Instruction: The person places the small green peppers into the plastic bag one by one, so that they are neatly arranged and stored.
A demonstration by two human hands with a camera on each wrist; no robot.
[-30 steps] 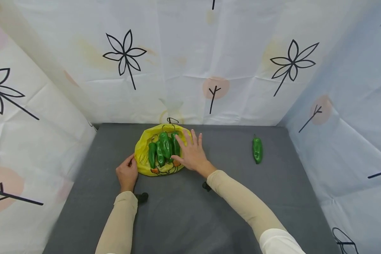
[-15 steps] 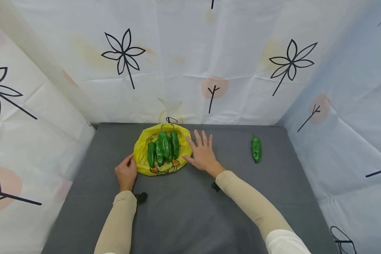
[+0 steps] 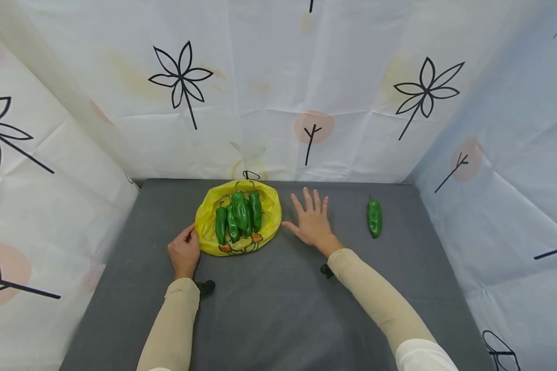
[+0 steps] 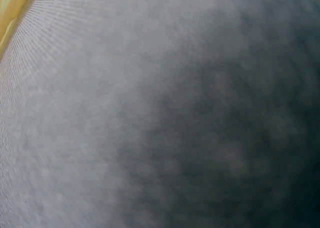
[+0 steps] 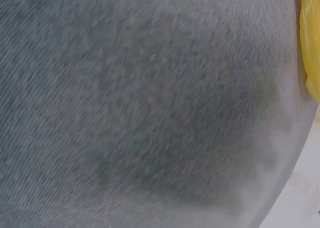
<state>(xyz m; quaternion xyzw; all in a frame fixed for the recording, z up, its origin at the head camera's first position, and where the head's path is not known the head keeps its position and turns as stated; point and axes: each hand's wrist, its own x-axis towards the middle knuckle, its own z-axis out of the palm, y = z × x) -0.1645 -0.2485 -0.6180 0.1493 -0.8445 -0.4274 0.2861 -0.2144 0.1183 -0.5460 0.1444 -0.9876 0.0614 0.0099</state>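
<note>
A yellow plastic bag (image 3: 272,216) lies at the back left of the table with its mouth spread wide, and several green peppers (image 3: 240,211) rest inside it. My left hand (image 3: 184,253) pinches the bag's left rim between thumb and fingers. To the right of the bag is my right hand (image 3: 313,222), its fingers straight and spread, holding nothing. Farther right, one more green pepper (image 3: 374,219) lies alone on the table. Each wrist view catches only a sliver of the yellow bag (image 5: 311,43) at its edge; no fingers show there.
A dark grey cloth (image 3: 269,314) covers the table. White fabric walls (image 3: 269,77) with printed flowers and trees stand at the back and on both sides. A small black device (image 3: 206,288) sits at the left wrist, another (image 3: 326,270) at the right.
My right hand has moved from over the bag's right side to the right, away from the bag. The left hand has stayed at the rim, and the peppers lie as before.
</note>
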